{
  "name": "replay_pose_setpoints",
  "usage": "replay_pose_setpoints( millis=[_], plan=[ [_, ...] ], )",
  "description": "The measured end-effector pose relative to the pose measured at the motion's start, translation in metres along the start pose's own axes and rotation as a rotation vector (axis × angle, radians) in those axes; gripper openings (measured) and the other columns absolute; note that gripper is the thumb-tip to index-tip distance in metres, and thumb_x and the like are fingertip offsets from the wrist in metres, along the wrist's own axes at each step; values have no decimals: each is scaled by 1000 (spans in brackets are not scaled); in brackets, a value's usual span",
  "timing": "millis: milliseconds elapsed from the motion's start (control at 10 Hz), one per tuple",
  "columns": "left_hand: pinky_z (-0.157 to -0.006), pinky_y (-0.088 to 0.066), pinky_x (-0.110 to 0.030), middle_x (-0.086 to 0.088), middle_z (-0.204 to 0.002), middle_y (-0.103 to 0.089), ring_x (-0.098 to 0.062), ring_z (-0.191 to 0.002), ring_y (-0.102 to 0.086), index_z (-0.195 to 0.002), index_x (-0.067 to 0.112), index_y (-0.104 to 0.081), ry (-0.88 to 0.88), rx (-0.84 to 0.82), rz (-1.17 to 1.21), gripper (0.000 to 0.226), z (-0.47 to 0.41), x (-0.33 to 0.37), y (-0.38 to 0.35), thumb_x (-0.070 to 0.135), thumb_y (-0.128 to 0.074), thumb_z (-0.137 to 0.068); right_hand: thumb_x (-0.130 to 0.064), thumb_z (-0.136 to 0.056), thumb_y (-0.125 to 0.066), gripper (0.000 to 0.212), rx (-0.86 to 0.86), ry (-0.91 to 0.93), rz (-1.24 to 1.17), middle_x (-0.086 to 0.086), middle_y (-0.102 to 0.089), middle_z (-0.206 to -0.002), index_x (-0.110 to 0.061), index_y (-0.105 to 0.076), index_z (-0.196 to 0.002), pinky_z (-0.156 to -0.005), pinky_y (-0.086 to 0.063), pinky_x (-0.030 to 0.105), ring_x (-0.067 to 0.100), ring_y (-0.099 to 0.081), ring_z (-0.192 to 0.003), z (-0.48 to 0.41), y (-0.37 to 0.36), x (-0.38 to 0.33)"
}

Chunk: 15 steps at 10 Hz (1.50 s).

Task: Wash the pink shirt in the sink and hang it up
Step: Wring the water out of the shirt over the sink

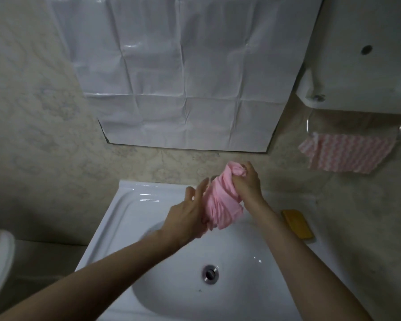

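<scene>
The pink shirt (220, 200) is bunched into a thick wad above the back of the white sink (134, 205). My right hand (248, 184) grips its upper end, fingers curled round the cloth. My left hand (188, 214) holds the lower end from the left, thumb side tucked into the folds while the upper fingers stick out straight. The sink's drain (210, 274) lies below the hands. The tap is hidden behind the shirt and hands.
A yellow bar of soap (298, 224) lies on the sink's right ledge. A pink striped cloth (347, 156) hangs from a metal rail (309, 126) under a white cabinet (361, 66) at the upper right. White plastic sheeting (183, 72) covers the wall.
</scene>
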State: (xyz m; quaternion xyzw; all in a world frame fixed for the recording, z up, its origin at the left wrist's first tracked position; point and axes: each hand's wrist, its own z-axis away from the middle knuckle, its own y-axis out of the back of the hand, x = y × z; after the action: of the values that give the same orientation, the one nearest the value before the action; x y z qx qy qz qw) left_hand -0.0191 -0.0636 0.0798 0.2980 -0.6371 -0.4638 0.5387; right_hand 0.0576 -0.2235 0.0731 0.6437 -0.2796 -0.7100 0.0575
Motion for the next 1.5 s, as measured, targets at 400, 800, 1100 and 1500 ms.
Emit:
replay_pose_setpoints(
  millis=[400, 800, 1100, 1500],
  plan=[
    [-94, -50, -37, -7, -123, -60, -24, -110, -61, -141, 16, -34, 156, -309, 866, 76, 2, -21, -20, 22, -72, -76, -17, -68, -74, 74, -692, -237, -701, 17, -61, -110, -20, -45, -136, -77, -51, 38, 28, -62, -91, -13, 29, 27],
    [-64, -52, -13, -15, -89, -67, -14, -78, -62, -102, -4, -62, 322, -313, 1359, 17, 2, -49, -20, -3, -61, -86, -40, -57, -82, 80, 165, 1081, 732, 14, -47, -110, -29, -41, -125, -82, -36, 36, 28, -43, -95, 16, 28, 21],
    [-68, -55, -22, -12, -96, -66, -15, -75, -67, -105, 2, -63, 255, -628, 1359, 28, 12, -38, 41, 14, -61, -79, -14, -68, -74, 60, -11, 1370, 756, 16, -60, -121, -5, -47, -121, -89, -51, 46, 37, -60, -106, -9, 46, 5],
    [-93, -51, -36, -3, -127, -58, -18, -106, -60, -137, 22, -32, 80, -379, 435, 85, -1, -33, 48, 29, -82, -69, -22, -56, -78, 84, -35, 1152, 975, 7, -60, -105, -22, -46, -133, -72, -45, 35, 29, -54, -89, 0, 36, 12]
  ],
)
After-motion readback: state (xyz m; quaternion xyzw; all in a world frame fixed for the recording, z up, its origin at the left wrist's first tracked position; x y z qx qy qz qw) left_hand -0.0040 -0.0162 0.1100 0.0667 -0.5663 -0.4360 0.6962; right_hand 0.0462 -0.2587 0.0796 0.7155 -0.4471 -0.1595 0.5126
